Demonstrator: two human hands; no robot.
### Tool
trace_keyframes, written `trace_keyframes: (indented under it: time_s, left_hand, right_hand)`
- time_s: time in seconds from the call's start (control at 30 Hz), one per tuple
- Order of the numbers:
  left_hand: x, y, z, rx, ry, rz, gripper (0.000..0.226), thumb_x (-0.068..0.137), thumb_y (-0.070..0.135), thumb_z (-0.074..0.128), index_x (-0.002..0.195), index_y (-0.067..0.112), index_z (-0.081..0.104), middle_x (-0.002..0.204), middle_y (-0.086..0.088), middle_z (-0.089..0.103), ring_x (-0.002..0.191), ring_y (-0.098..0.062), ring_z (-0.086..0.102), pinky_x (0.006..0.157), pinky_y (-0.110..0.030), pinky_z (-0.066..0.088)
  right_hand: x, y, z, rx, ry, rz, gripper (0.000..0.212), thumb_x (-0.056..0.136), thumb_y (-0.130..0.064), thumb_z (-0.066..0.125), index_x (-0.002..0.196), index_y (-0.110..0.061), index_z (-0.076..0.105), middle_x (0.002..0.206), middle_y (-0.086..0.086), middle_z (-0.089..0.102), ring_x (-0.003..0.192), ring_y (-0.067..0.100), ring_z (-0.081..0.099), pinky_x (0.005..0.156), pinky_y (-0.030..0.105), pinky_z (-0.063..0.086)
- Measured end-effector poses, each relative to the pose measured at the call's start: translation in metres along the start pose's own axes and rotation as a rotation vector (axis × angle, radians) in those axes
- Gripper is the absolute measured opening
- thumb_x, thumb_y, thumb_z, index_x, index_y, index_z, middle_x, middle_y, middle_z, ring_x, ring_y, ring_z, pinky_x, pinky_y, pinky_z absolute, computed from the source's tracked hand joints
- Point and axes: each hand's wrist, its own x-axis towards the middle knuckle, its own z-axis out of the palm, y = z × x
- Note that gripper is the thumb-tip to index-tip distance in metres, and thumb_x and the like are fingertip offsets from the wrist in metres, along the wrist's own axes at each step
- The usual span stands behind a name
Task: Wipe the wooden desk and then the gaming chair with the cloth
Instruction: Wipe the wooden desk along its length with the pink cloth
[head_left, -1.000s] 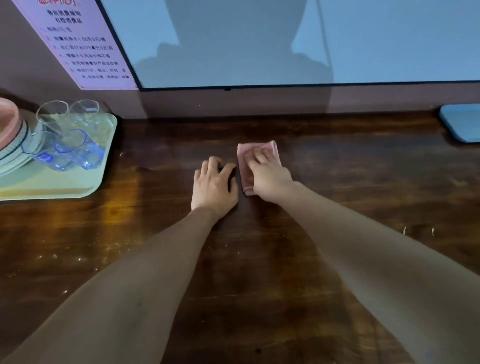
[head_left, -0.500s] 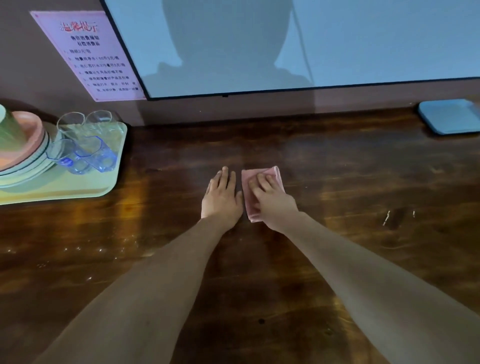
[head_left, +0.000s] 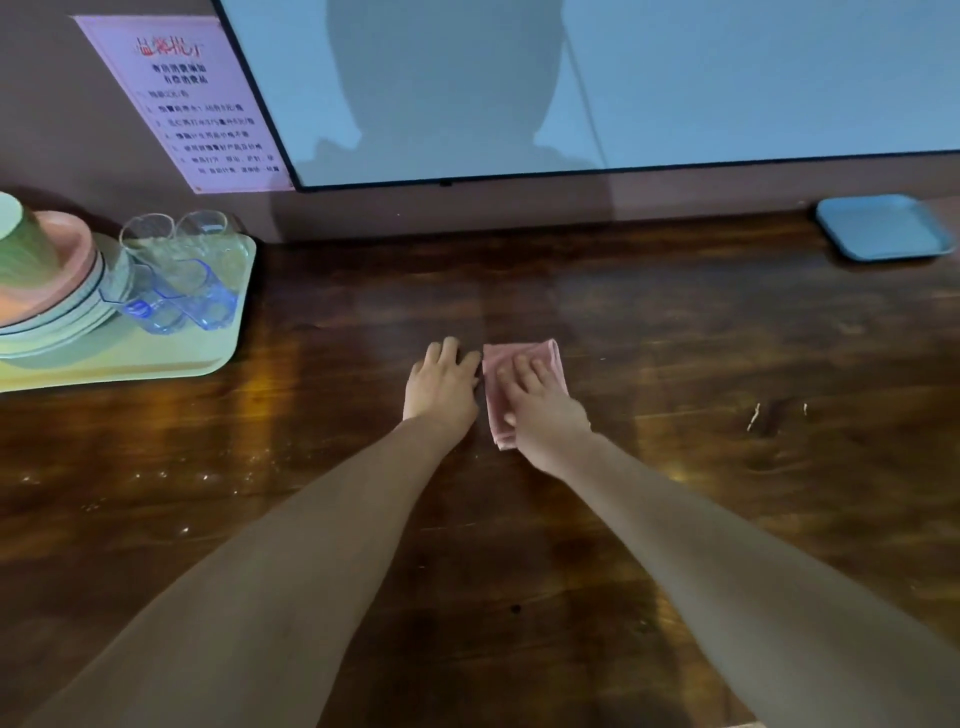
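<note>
On the wall, a pink notice (head_left: 197, 104) — red heading, numbered black lines, too blurred to read. Much as half a second ago: same spot in the middle of the bench (head_left: 675, 364), same pose. Presses the folded pink cloth (head_left: 550, 357) flat onto the wood with the right grip (head_left: 545, 410), fingers spread and nearly straight. Rests the left grip (head_left: 441, 387) palm-down just beside it, holding nothing — touching the cloth's edge or not, cannot tell.

**Colours on the dark brown wooden desk (head_left: 675, 519), its grain streaked amber and near-black.**
Plain pink folded cloth (head_left: 548, 356); far left of the cloth, a pale green plastic tray (head_left: 171, 358), blue-tinted glass cups (head_left: 208, 306) and a salmon-pink plate (head_left: 78, 244); far right of it, a plain sky-blue square tray (head_left: 883, 228).
</note>
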Motion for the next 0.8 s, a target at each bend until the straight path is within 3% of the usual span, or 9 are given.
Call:
trace_keyframes:
  time_s: [0.07,0.23,0.47,0.57,0.7,0.8]
  left_hand:
    - [-0.011,0.003,0.0,-0.046,-0.033,-0.016,0.044,0.108,0.028,0.049,0.152,0.028,0.047,0.161,-0.003,0.036,0.145,-0.024,0.036,0.114,-0.039,0.038]
    - [-0.01,0.004,0.0,-0.047,-0.038,-0.019,0.044,0.105,0.027,0.053,0.149,0.026,0.053,0.166,-0.007,0.035,0.148,-0.028,0.038,0.124,-0.041,0.027]
    - [-0.009,0.011,-0.011,0.059,-0.125,-0.032,0.046,0.102,0.027,0.051,0.149,0.026,0.051,0.164,-0.008,0.035,0.148,-0.029,0.037,0.129,-0.052,0.017]
    - [-0.017,0.022,-0.024,0.079,-0.202,-0.04,0.054,0.099,0.023,0.053,0.153,0.024,0.047,0.164,-0.01,0.033,0.151,-0.03,0.034,0.129,-0.057,0.012]
    - [-0.053,0.025,-0.026,0.198,-0.111,0.022,0.047,0.094,0.025,0.06,0.141,0.02,0.058,0.15,-0.007,0.045,0.143,-0.029,0.036,0.127,-0.051,0.021]
    - [-0.07,0.026,-0.018,0.22,-0.137,0.035,0.058,0.091,0.028,0.061,0.148,0.02,0.051,0.152,-0.003,0.044,0.146,-0.027,0.033,0.128,-0.052,0.017]
  right_hand:
    - [-0.012,0.0,0.009,-0.01,-0.013,-0.005,0.111,0.097,-0.045,0.071,0.167,-0.022,-0.012,0.176,0.005,-0.013,0.162,0.028,-0.013,0.125,0.05,0.028]
    - [0.007,0.004,-0.004,0.018,-0.011,-0.008,0.111,0.092,-0.05,0.075,0.169,-0.022,-0.001,0.176,0.003,-0.006,0.162,0.026,-0.007,0.119,0.052,0.039]
    - [0.027,0.004,-0.009,0.017,0.034,-0.011,0.108,0.094,-0.05,0.073,0.169,-0.021,0.001,0.176,0.005,-0.004,0.162,0.026,-0.007,0.127,0.049,0.023]
    - [-0.004,0.002,0.002,0.047,-0.009,0.002,0.108,0.095,-0.043,0.075,0.169,-0.022,0.0,0.176,0.005,-0.005,0.162,0.028,-0.007,0.123,0.053,0.031]
    - [-0.071,-0.003,0.032,-0.075,0.062,-0.069,0.105,0.096,-0.049,0.071,0.167,-0.013,0.003,0.175,0.012,0.005,0.161,0.034,0.003,0.125,0.05,0.027]
    - [-0.089,0.0,0.038,-0.042,0.043,-0.08,0.098,0.099,-0.045,0.069,0.167,-0.014,0.006,0.174,0.012,0.008,0.161,0.033,0.005,0.124,0.05,0.029]
